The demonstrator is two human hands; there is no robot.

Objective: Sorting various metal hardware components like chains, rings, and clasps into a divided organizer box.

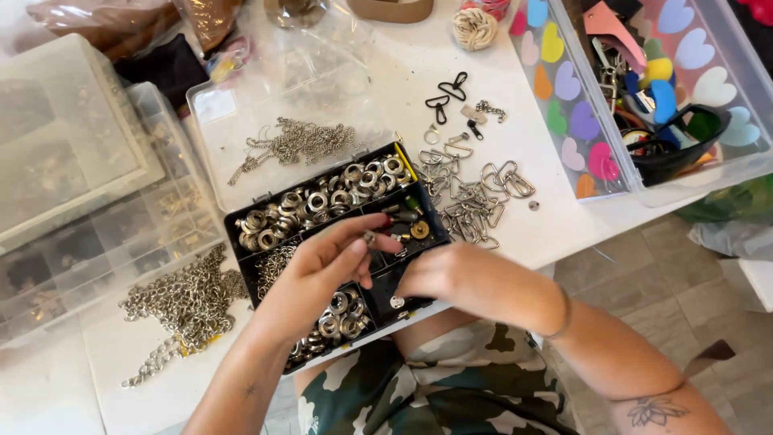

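Left hand (322, 266) fingers pinching small metal ring (369, 238), right hand (431, 274) fingers hidden, cannot tell, black compartment box (241, 221), loose chain (189, 302) nearby

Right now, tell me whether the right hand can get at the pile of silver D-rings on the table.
Probably yes. The right hand is at the black compartment box, and the D-rings lie loose on the white table just beyond, with nothing over them.

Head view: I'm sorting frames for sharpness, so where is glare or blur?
Head view: the clear plastic lid throws whitish glare; the left hand and right hand are slightly soft over the black organiser box; the silver chain looks fairly crisp.
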